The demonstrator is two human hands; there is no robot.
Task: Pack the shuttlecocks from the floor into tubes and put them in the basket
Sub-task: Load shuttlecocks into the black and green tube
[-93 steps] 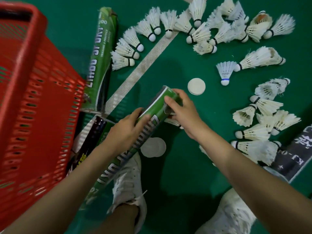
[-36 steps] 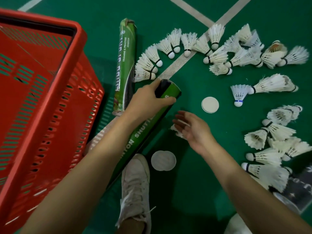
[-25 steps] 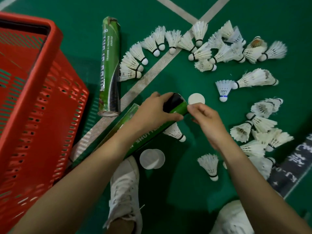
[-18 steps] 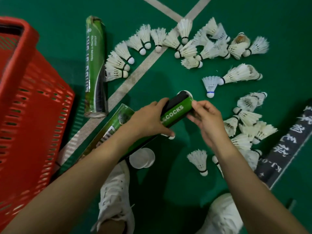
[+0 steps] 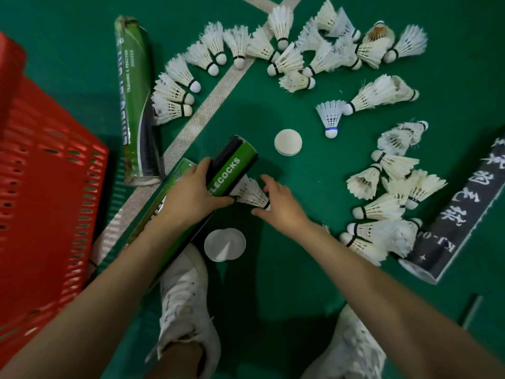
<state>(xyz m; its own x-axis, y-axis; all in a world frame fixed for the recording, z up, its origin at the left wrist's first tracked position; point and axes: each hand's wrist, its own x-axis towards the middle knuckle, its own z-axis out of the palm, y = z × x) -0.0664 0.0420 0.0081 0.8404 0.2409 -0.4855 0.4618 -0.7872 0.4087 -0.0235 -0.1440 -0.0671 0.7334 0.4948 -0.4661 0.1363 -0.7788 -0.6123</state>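
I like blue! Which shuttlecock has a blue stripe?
The shuttlecock just right of the far white lid; its stripe is blue, the others show black ones.

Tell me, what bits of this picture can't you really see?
Head view only:
Red basket: cut off by the left edge; its inside is out of view.
Green tube: its wall hides what is inside; the left hand covers part of the lettering.
Shuttlecock beside the tube: the right hand covers its cork, so a grip is unclear.
Black tube: cut off by the right edge.
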